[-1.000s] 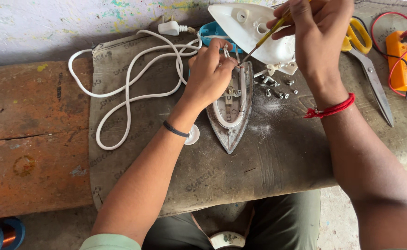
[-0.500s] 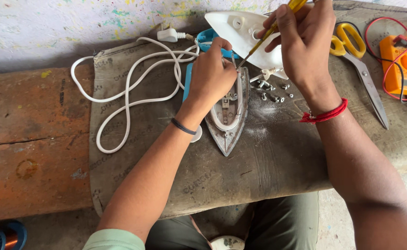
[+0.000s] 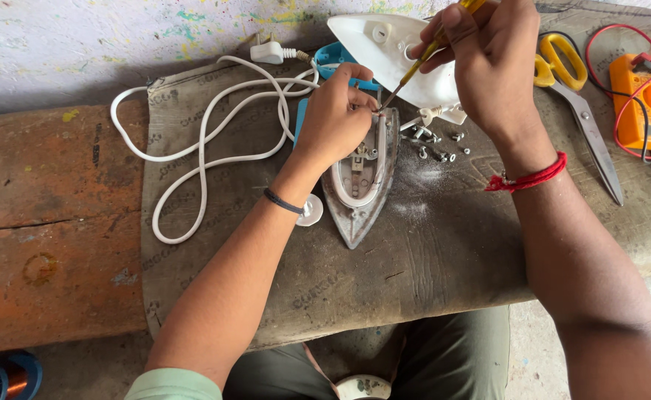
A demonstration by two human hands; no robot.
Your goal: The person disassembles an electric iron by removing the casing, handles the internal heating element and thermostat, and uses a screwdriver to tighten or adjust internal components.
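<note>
Near the top centre of the frame, the opened electric iron base [image 3: 362,178] lies flat on the sackcloth-covered table [image 3: 444,267]. The left hand [image 3: 336,118] closes its grip over the iron's rear end, pinning it. The right hand [image 3: 492,63] pinches a yellow-handled screwdriver [image 3: 422,59], tip at the rear terminals. The metal soleplate looks heavy and rigid, best held by its edges; the loose screws [image 3: 436,144] beside it look small and easily scattered.

black band on left wrist [image 3: 283,201], red thread on right wrist [image 3: 527,179], perhaps pale green sleeve [image 3: 174,384]
</note>
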